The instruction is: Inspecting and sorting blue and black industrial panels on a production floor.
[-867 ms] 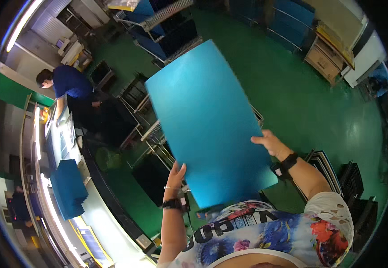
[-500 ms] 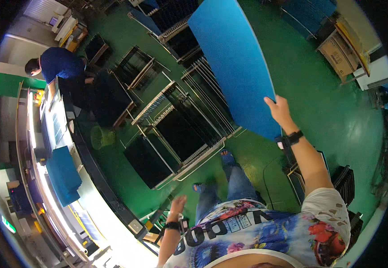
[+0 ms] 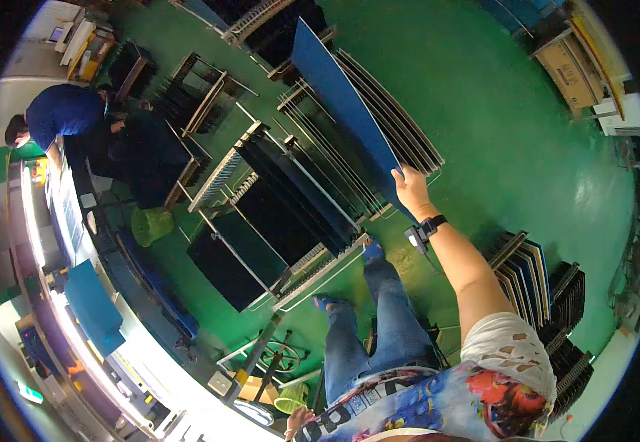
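Note:
My right hand (image 3: pixel 412 193), a dark band on its wrist, grips the near edge of a large thin blue panel (image 3: pixel 346 110). The panel stands almost edge-on over a slotted metal rack (image 3: pixel 327 140), where several other panels lean on its right side. Whether its lower edge sits in the slots I cannot tell. By the lower edge of the view, my left hand (image 3: pixel 299 420) is beside my shirt, its fingers loosely apart and nothing seen in them. A nearer slotted rack (image 3: pixel 320 269) holds several dark panels (image 3: pixel 268 221).
A brightly lit bench (image 3: pixel 165 368) with blue sheets (image 3: pixel 93 306) runs along the left. Another person (image 3: pixel 69 114) leans over its far end. More racked panels (image 3: pixel 522 276) stand right of me, and a cardboard box (image 3: pixel 570 74) lies far right. A wheeled stool base (image 3: pixel 279 357) is near my legs.
My right hand has moved left and down, turning the blue panel from broad face to nearly edge-on over the rack. My left hand has dropped toward the lower edge.

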`<control>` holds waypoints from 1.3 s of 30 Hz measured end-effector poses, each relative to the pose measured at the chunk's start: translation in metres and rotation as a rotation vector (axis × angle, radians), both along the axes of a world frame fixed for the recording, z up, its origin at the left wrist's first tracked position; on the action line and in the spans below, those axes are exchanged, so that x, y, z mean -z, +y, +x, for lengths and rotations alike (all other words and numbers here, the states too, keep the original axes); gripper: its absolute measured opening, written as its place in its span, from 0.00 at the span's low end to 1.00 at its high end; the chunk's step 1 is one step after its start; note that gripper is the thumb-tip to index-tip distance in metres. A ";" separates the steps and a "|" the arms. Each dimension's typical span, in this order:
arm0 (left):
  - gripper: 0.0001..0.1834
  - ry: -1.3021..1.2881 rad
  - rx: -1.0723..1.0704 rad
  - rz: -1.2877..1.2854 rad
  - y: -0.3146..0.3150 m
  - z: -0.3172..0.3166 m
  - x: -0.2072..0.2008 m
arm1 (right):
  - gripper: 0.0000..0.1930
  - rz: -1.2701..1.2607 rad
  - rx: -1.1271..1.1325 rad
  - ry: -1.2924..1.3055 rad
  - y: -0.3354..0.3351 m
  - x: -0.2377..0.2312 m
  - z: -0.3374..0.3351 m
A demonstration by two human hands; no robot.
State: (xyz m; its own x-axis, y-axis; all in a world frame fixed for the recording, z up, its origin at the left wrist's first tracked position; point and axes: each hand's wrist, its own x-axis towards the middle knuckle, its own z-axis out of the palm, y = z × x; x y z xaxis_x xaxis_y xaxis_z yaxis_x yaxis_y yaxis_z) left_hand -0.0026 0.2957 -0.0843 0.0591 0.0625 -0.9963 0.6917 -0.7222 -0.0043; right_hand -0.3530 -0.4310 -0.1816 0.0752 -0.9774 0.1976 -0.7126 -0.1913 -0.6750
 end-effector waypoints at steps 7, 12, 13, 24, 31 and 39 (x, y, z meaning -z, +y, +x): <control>0.14 0.011 -0.009 0.064 -0.006 -0.027 -0.028 | 0.10 0.069 0.035 0.015 0.009 0.035 -0.004; 0.14 0.006 -0.004 0.083 -0.021 -0.028 -0.036 | 0.09 0.092 0.021 -0.008 0.011 0.048 -0.003; 0.13 0.004 -0.005 0.084 -0.024 -0.028 -0.037 | 0.09 0.097 0.020 0.011 0.011 0.050 0.000; 0.13 -0.043 -0.045 0.005 -0.076 -0.039 -0.017 | 0.08 0.131 -0.093 0.119 -0.014 0.063 0.030; 0.13 -0.059 -0.059 -0.009 -0.090 -0.038 -0.012 | 0.08 0.209 -0.123 0.172 -0.030 0.068 0.048; 0.12 -0.059 -0.070 -0.005 -0.092 -0.039 -0.011 | 0.06 0.203 -0.108 0.162 -0.033 0.069 0.048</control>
State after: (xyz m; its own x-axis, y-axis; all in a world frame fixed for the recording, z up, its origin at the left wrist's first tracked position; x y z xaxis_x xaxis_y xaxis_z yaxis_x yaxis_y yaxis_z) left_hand -0.0417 0.2035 -0.0729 0.1130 0.0637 -0.9916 0.7394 -0.6720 0.0411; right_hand -0.3048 -0.4642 -0.2505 0.1955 -0.9804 -0.0247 -0.7970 -0.1442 -0.5865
